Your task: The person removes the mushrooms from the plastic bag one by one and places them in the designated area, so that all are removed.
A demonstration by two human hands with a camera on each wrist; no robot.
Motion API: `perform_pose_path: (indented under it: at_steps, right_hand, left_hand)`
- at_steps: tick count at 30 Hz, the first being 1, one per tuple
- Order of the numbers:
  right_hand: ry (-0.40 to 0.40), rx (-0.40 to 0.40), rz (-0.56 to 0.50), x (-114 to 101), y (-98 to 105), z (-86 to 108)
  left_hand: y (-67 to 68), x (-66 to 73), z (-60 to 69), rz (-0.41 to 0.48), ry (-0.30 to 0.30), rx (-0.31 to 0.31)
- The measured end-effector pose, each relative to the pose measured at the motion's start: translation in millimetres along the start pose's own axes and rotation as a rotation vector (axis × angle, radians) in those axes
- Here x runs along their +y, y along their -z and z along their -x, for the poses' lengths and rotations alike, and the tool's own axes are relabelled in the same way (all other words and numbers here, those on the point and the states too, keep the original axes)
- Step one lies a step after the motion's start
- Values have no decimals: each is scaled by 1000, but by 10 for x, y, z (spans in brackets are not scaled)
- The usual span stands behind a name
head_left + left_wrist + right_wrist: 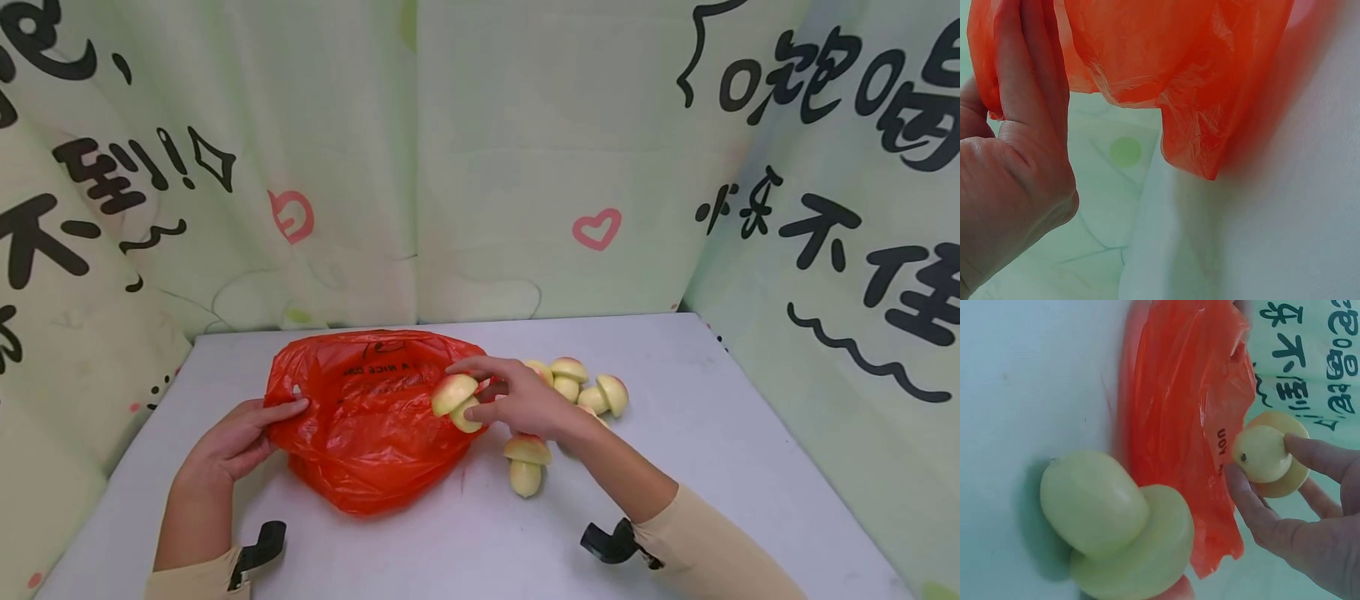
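Note:
A red plastic bag (367, 450) with dark printing lies puffed out on the table, its mouth toward the right hand. My left hand (236, 437) grips the bag's left edge, thumb on the near side; in the left wrist view its fingers (1019, 75) are partly covered by the red film. At the bag's right side, my right hand (532, 402) pinches a pale yellow mushroom-shaped piece (456, 393) with a reddish cap top. The right wrist view shows this mushroom (1263, 453) stem-end on, between thumb and fingers, beside the bag's rim. The bag's inside is hidden.
Several similar mushrooms (567, 371) cluster behind the right forearm, some partly covered by it. A single mushroom (527, 468) lies nearer, below the right hand. The white table (712, 467) is backed by a pale green curtain (495, 167) with black writing.

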State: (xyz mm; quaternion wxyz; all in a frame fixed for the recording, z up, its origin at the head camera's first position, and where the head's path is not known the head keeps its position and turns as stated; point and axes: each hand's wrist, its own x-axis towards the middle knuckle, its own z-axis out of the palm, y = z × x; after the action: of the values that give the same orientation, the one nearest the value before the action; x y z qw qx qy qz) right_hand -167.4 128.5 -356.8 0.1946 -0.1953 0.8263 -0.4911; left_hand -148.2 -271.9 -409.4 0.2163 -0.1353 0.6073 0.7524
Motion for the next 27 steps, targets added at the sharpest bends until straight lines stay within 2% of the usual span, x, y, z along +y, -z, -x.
perform_pose_path:
  at_steps: [6, 12, 19, 27]
  right_hand:
    - [17, -2, -32, 79, 89, 124]
    - [62, -3, -2, 158, 158, 227]
    - [56, 28, 7, 225, 214, 357]
    - [161, 63, 24, 342, 277, 459]
  left_hand:
    - [6, -5, -14, -3, -5, -3]
    - [12, -16, -34, -2, -3, -3]
    - [18, -27, -27, 8, 0, 4]
    - [11, -23, -24, 2, -6, 5]
